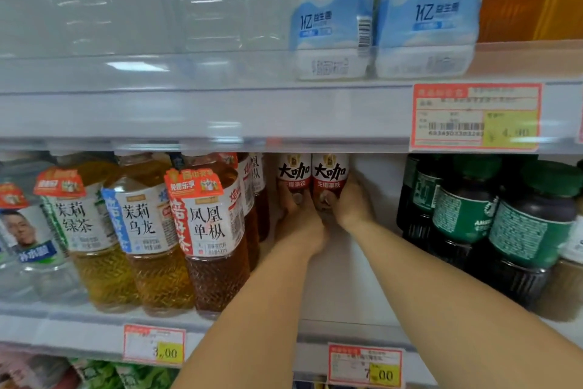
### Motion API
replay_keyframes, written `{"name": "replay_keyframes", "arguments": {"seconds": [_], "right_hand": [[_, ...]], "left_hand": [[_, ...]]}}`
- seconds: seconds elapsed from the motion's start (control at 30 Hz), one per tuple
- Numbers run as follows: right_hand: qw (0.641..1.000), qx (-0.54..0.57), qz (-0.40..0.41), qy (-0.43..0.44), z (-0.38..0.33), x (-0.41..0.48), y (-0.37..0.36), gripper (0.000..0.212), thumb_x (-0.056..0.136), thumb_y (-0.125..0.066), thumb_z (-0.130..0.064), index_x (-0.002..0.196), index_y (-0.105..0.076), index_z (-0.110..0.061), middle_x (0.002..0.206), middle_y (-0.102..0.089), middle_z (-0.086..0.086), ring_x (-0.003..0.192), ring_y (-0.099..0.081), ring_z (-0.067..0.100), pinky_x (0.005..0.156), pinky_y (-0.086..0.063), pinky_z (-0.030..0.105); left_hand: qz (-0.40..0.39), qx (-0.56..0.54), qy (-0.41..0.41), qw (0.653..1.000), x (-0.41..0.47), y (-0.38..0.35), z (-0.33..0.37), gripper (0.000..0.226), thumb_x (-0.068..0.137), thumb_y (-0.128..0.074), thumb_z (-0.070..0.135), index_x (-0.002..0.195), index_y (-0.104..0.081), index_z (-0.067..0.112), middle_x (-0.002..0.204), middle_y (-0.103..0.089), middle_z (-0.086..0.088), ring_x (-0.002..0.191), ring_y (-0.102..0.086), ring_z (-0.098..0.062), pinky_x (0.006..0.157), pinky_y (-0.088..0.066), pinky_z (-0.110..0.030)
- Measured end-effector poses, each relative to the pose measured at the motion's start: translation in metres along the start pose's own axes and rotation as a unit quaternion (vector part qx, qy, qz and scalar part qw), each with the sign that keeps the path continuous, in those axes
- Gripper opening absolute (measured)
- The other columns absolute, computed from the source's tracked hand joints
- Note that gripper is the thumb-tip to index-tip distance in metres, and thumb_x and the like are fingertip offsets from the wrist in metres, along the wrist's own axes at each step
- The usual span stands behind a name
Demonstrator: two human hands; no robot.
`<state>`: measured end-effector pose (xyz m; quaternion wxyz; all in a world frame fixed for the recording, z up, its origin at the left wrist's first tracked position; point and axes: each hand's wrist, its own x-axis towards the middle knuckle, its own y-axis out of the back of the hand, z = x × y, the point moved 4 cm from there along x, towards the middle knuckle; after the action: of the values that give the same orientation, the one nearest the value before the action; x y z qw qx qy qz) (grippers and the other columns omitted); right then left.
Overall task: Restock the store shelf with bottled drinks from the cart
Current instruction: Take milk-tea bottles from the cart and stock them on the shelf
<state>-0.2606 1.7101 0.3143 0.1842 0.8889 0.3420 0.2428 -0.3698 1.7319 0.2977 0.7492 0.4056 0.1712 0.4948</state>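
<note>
Two red-and-white coffee bottles stand side by side deep in a gap on the middle shelf. My left hand grips the left coffee bottle low on its body. My right hand grips the right coffee bottle the same way. Both forearms reach in over the shelf's front edge. The bottles' bases are hidden behind my hands.
Tea bottles line the gap's left side, dark green-labelled bottles its right. The upper shelf edge hangs just above the coffee bottles, carrying blue-white bottles and clear water. Price tags sit on the front rail.
</note>
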Motion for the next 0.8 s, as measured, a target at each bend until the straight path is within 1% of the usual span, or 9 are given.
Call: {"name": "replay_keyframes", "arguments": {"seconds": [0.23,0.37,0.43,0.47,0.53,0.57,0.63,0.7,0.8], "right_hand": [[0.999,-0.025,-0.033,0.030,-0.001,0.012,-0.006,0.046,0.084,-0.066,-0.017,0.126,-0.049,-0.006,0.125,-0.059,0.015,0.114,-0.055,0.029,0.088,-0.042,0.030],[0.997,-0.043,-0.065,0.022,0.000,-0.001,0.000,0.042,0.090,-0.059,-0.022,0.125,-0.047,-0.003,0.122,-0.060,0.016,0.111,-0.056,0.030,0.078,-0.039,0.024],[0.994,-0.061,-0.084,0.029,-0.003,-0.020,0.011,0.036,0.091,-0.056,-0.020,0.121,-0.048,-0.002,0.114,-0.061,0.016,0.105,-0.057,0.030,0.071,-0.036,0.022],[0.992,-0.063,-0.099,0.039,-0.007,-0.033,0.019,0.033,0.090,-0.056,-0.017,0.120,-0.050,-0.003,0.108,-0.061,0.015,0.101,-0.057,0.027,0.070,-0.035,0.021],[0.988,-0.048,-0.126,0.075,-0.021,-0.066,0.041,0.035,0.090,-0.056,-0.014,0.124,-0.053,-0.007,0.108,-0.062,0.008,0.101,-0.058,0.022,0.076,-0.039,0.020],[0.987,-0.041,-0.127,0.090,-0.027,-0.086,0.053,0.037,0.090,-0.057,-0.015,0.126,-0.054,-0.010,0.108,-0.062,0.004,0.102,-0.059,0.020,0.082,-0.041,0.021],[0.984,-0.035,-0.098,0.143,-0.034,-0.137,0.075,0.031,0.089,-0.058,-0.017,0.120,-0.059,-0.015,0.095,-0.062,-0.009,0.091,-0.061,0.008,0.082,-0.044,0.019],[0.972,-0.011,-0.071,0.222,-0.034,-0.193,0.084,0.020,0.087,-0.059,-0.016,0.106,-0.065,-0.020,0.080,-0.058,-0.022,0.077,-0.058,-0.005,0.073,-0.045,0.010],[0.961,0.009,-0.114,0.251,-0.015,-0.269,0.061,0.014,0.084,-0.059,-0.013,0.093,-0.067,-0.020,0.074,-0.062,-0.016,0.069,-0.058,-0.001,0.064,-0.042,0.007]], "left_hand": [[-0.010,0.041,-0.003,0.999,0.017,0.000,-0.004,0.072,0.093,-0.042,0.013,0.149,0.001,0.027,0.148,0.035,-0.012,0.144,-0.001,-0.028,0.116,-0.018,-0.039],[-0.005,0.039,-0.033,0.999,0.006,0.007,-0.002,0.078,0.090,-0.046,0.012,0.149,0.002,0.027,0.153,0.027,-0.008,0.144,0.004,-0.024,0.113,-0.005,-0.029],[0.002,0.031,-0.048,0.998,-0.013,0.016,0.003,0.072,0.090,-0.047,0.013,0.149,-0.007,0.026,0.156,0.010,-0.008,0.143,-0.005,-0.025,0.111,-0.012,-0.027],[0.000,0.010,-0.059,0.998,-0.028,0.020,0.007,0.064,0.092,-0.047,0.015,0.147,-0.016,0.024,0.156,-0.008,-0.011,0.140,-0.018,-0.026,0.110,-0.020,-0.028],[0.020,-0.061,-0.094,0.994,-0.065,0.035,0.015,0.046,0.094,-0.047,0.018,0.139,-0.038,0.022,0.140,-0.046,-0.009,0.123,-0.047,-0.024,0.098,-0.038,-0.029],[0.050,-0.093,-0.117,0.987,-0.088,0.045,0.015,0.040,0.093,-0.048,0.017,0.133,-0.047,0.021,0.129,-0.056,-0.005,0.112,-0.055,-0.020,0.092,-0.043,-0.027],[0.114,-0.134,-0.162,0.971,-0.143,0.057,0.009,0.032,0.092,-0.049,0.015,0.122,-0.057,0.023,0.114,-0.063,0.004,0.099,-0.058,-0.008,0.085,-0.045,-0.018],[0.153,-0.168,-0.186,0.956,-0.198,0.059,-0.010,0.026,0.092,-0.048,0.016,0.114,-0.061,0.023,0.103,-0.065,0.011,0.091,-0.057,0.002,0.077,-0.043,-0.008],[0.155,-0.177,-0.133,0.963,-0.260,0.039,-0.061,0.023,0.092,-0.048,0.018,0.109,-0.063,0.021,0.095,-0.064,0.013,0.087,-0.057,0.002,0.074,-0.044,-0.009]]}}
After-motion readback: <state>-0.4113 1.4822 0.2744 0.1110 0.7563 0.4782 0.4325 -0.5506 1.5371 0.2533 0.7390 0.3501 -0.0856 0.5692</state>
